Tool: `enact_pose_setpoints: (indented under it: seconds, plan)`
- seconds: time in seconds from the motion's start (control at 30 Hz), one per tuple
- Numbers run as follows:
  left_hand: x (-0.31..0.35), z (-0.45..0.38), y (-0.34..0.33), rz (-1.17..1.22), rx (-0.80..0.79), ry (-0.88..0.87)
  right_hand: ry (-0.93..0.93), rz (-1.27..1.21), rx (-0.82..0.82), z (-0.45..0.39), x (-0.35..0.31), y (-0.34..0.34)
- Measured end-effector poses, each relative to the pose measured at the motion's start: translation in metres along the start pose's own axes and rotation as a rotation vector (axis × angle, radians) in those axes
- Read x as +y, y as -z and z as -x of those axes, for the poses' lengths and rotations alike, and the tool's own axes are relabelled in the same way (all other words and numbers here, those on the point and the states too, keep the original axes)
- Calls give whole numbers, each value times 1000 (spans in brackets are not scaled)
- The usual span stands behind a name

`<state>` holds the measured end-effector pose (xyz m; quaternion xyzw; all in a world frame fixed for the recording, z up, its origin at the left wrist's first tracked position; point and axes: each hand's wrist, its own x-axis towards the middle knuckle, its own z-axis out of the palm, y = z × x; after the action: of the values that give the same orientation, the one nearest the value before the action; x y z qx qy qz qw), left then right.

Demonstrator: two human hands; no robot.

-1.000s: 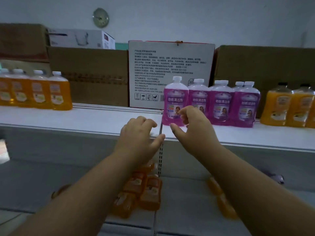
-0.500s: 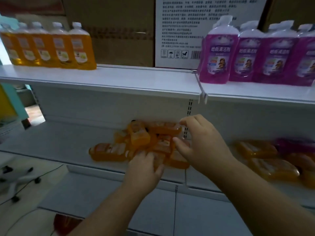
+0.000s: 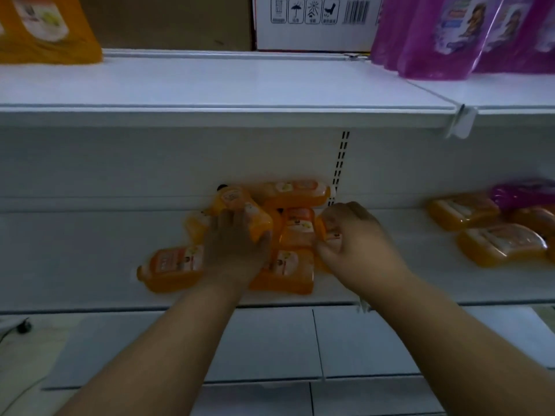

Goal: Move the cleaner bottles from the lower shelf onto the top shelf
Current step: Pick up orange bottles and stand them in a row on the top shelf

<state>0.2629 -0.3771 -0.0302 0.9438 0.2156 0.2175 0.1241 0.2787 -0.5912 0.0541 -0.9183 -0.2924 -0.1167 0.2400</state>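
Several orange cleaner bottles lie in a heap on the lower shelf [image 3: 90,265]. My left hand [image 3: 237,253] grips one tilted orange bottle [image 3: 240,202] on top of the heap. My right hand [image 3: 357,241] curls its fingers round another orange bottle [image 3: 329,229] at the heap's right side. More lie flat around them, one at the left [image 3: 171,265], one at the back [image 3: 297,193]. The top shelf [image 3: 228,82] is white, with bare room in its middle.
On the top shelf stand orange bottles [image 3: 45,28] at far left and purple bottles [image 3: 441,34] at right, with cardboard boxes [image 3: 315,22] behind. More orange bottles [image 3: 501,244] and a purple one [image 3: 522,193] lie at the lower shelf's right. A lower white shelf [image 3: 270,340] juts out below.
The view dropped from the top shelf to the lower one. Both hands came down onto the orange heap and closed round a bottle each.
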Motion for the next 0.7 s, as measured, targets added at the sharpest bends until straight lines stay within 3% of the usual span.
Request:
enact_pose_setpoints:
  seconds: [0.07,0.17,0.33,0.47,0.57,0.63,0.7]
  plan:
    - [-2,-19,-6,-23,-55,235,10,-1,-7,-6,1,-6]
    - [4,-41,-19,34,-164,428,32,-1,5,-14,8,-11]
    - [16,-71,-15,438,-200,786,100,-58,-2,-24,24,-22]
    - [7,-66,7,687,-137,815,18,-140,-128,-47,33,-37]
    - [9,-28,27,1219,-50,901,-130,-329,-196,-64,33,-52]
    - [19,7,41,1693,-95,928,-279,-601,-236,-75,26,-60]
    - [21,37,51,1934,-86,911,-457,-883,-313,-90,18,-68]
